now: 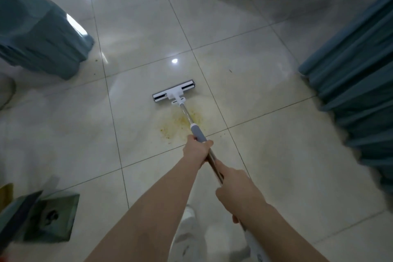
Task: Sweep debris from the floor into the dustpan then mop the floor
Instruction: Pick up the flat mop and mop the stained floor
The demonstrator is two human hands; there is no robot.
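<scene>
fingers (208,143) of the left hand (196,152) are curled tight round the grey sleeve (198,133) of the mop shaft (187,115). the right hand (238,191) grips the steel shaft lower down, toward 6 o'clock, its thumb lying along the metal and its other fingers wrapped underneath. both forearms reach in from the 6 o'clock edge, and the two hands sit near each other on the shaft without touching.

the shaft runs up toward 11 o'clock to the mop head (173,91), a white and dark bar lying flat on the tiled floor (265,155) just off centre. between the head and the left hand a yellowish smear with small crumbs (177,122) spreads over the tile, and the shaft crosses above it. a few darker specks lie toward 9 o'clock.

at 8 o'clock a blurred greenish dustpan (54,217) rests on the floor, well apart from the mop head. teal cloth drapes (40,34) hang at 10 o'clock, with more at 3 o'clock and at 12 o'clock. a white shoe (189,216) shows between the forearms at 6 o'clock.
</scene>
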